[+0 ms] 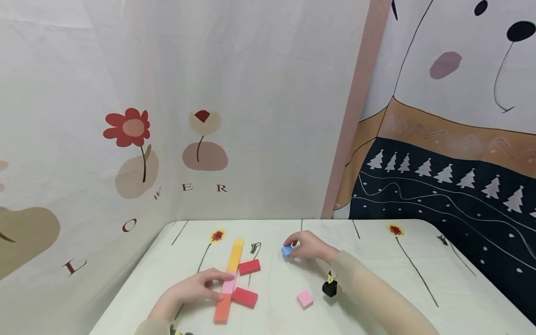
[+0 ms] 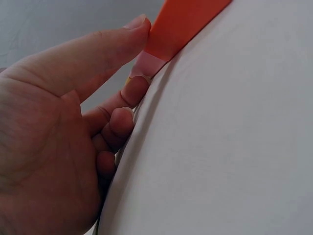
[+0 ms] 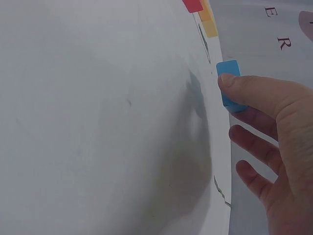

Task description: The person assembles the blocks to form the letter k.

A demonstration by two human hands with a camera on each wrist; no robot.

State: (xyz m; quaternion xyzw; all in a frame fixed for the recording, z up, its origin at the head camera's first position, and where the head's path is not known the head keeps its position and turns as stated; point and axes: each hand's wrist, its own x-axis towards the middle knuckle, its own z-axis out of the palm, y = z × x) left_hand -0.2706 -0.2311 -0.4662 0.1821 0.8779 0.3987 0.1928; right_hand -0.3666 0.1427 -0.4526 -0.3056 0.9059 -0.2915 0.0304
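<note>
A straight row of blocks runs away from me on the left of the table: an orange block [image 1: 222, 309] nearest, a pink block [image 1: 228, 287] in the middle and yellow blocks [image 1: 236, 255] beyond. My left hand [image 1: 193, 289] holds the pink block from the left, index fingertip over it and thumb by its joint with the orange block. Two red blocks [image 1: 244, 298] [image 1: 250, 267] lie against or close to the row's right side. With thumb and index finger, my right hand [image 1: 311, 246] pinches a blue block [image 3: 229, 68]; its other fingers are spread loosely.
A small pink cube [image 1: 304, 299] lies nearer me, between the row and my right forearm. The white tablecloth [image 1: 377, 298] has printed flowers. Behind the table hangs a pale printed curtain [image 1: 268, 116], with a dark tree-patterned part [image 1: 460, 200] at the right.
</note>
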